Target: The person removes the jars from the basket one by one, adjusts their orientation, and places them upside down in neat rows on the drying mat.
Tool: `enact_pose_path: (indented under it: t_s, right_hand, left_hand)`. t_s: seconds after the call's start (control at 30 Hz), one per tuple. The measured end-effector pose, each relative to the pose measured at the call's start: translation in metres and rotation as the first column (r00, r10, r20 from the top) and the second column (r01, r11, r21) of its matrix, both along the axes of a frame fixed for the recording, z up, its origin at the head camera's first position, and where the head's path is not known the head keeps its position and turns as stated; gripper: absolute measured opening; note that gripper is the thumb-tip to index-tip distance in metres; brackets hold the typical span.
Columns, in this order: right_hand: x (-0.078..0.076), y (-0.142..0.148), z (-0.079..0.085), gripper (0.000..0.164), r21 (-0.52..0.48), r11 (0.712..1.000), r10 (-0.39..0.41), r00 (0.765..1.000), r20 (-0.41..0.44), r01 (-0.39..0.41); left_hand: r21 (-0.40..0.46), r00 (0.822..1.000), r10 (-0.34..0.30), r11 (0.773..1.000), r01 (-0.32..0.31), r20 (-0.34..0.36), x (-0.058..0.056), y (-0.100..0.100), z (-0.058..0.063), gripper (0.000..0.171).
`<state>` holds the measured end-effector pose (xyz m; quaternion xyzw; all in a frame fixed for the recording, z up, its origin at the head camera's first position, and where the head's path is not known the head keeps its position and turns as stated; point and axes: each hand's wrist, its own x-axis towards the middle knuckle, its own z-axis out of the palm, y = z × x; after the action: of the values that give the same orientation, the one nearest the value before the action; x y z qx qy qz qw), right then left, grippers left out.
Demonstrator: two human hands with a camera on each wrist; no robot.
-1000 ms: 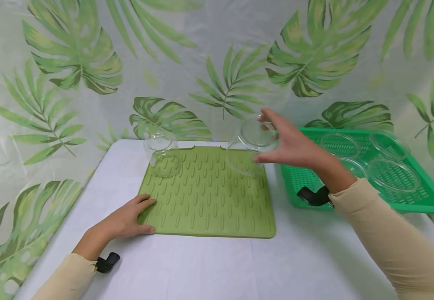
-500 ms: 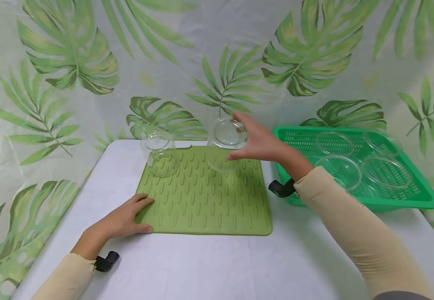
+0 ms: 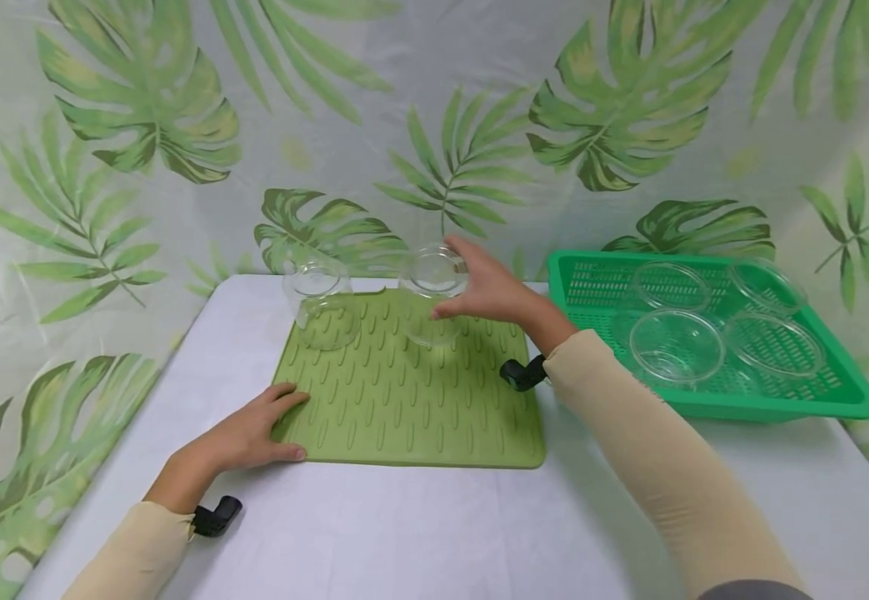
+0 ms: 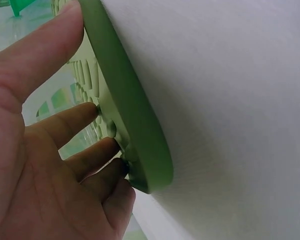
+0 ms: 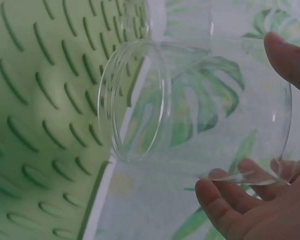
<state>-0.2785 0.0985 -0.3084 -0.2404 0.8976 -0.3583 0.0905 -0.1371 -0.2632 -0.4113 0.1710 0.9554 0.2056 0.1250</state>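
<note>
My right hand (image 3: pixel 482 283) holds a clear glass jar (image 3: pixel 434 271) from its right side, over the back of the green ridged mat (image 3: pixel 419 408). In the right wrist view, the fingers and thumb wrap the jar's (image 5: pixel 190 115) clear wall, and its ringed end points at the mat (image 5: pixel 35 100); whether it touches cannot be told. A second clear vessel (image 3: pixel 322 308) stands on the mat's back left corner. My left hand (image 3: pixel 254 429) rests on the mat's front left corner, fingers spread. In the left wrist view, thumb and fingertips touch the mat's edge (image 4: pixel 135 115).
To the right stands a green perforated basket (image 3: pixel 779 408) holding several round clear vessels, one (image 3: pixel 676 346) near its left side. A white cloth (image 3: pixel 404 533) covers the table. Behind it hangs a leaf-patterned curtain (image 3: pixel 464 50).
My right hand has carried the clear jar leftward, from the mat's back right toward its back middle, and slightly lower. The left hand stays on the mat's corner.
</note>
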Motion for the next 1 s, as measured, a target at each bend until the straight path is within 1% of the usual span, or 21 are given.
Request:
enact_pose_path:
  t_s: [0.1,0.2,0.4,0.5,0.67,0.87,0.93,1.0]
  right_hand:
    - [-0.004,-0.004,-0.006,0.118,-0.028,1.000,-0.002,1.000,0.030,0.003]
    - [-0.006,-0.008,-0.013,0.117,-0.047,0.999,0.002,0.997,0.083,0.002]
    - [-0.012,-0.012,-0.019,0.116,-0.049,0.999,0.003,0.984,0.178,0.005]
    - [-0.014,-0.014,-0.022,0.115,-0.072,0.997,0.004,0.981,0.193,0.010]
    - [-0.015,-0.021,-0.028,0.116,-0.111,0.994,0.011,0.978,0.207,0.012]
    - [-0.017,-0.026,-0.035,0.117,-0.147,0.987,-0.021,0.969,0.246,0.058]
    - [-0.017,-0.028,-0.038,0.116,-0.152,0.986,-0.023,0.965,0.263,0.065]
    - [-0.019,-0.028,-0.038,0.116,-0.149,0.986,-0.028,0.964,0.264,0.069]
  left_hand:
    - [0.002,1.000,-0.001,1.000,0.001,0.005,0.000,0.000,0.000,0.083]
    - [0.004,1.000,-0.002,1.000,0.002,0.009,0.000,0.000,0.000,0.083]
    - [-0.006,1.000,0.000,1.000,0.000,0.011,0.001,0.001,0.003,0.082]
    - [-0.006,1.000,0.000,1.000,0.000,0.014,0.001,0.002,0.004,0.082]
    - [-0.006,1.000,0.010,1.000,-0.009,0.017,0.001,0.000,0.003,0.083]
    - [0.002,1.000,0.010,1.000,-0.011,0.022,0.000,0.001,0.001,0.083]
    - [0.003,0.999,0.013,1.000,-0.013,0.034,0.001,0.002,0.000,0.084]
    - [0.000,0.999,0.014,1.000,-0.014,0.034,-0.002,0.002,0.001,0.084]
